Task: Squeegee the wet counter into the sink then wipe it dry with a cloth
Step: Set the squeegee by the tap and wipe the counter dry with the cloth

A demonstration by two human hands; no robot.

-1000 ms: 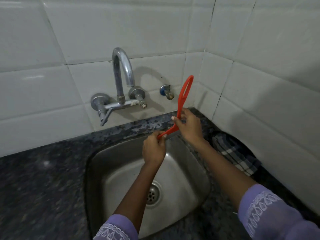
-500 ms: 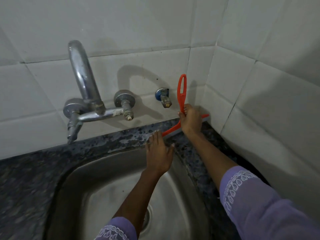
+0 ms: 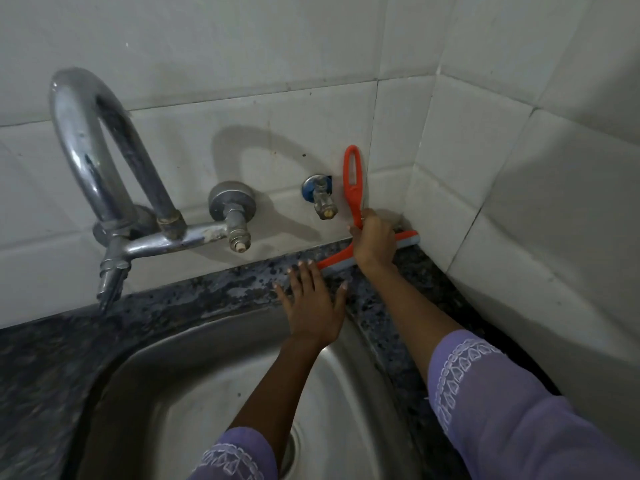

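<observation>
White wall tiles (image 3: 242,64) meet in a corner above a dark speckled table (image 3: 214,299) that borders a steel sink (image 3: 194,386). An orange squeegee (image 3: 353,188) stands at the back right corner, its grey-edged blade down on the table close to the wall, handle upright. The right hand (image 3: 375,242) is curled around the lower handle, arm reaching forward from a lilac sleeve (image 3: 502,403). The left hand (image 3: 313,303) lies flat on the table at the sink's rim, fingers straight and spread, fingertips just beside the blade's left end. A chrome tap (image 3: 104,161) and a small valve (image 3: 320,195) are fixed to the wall.
</observation>
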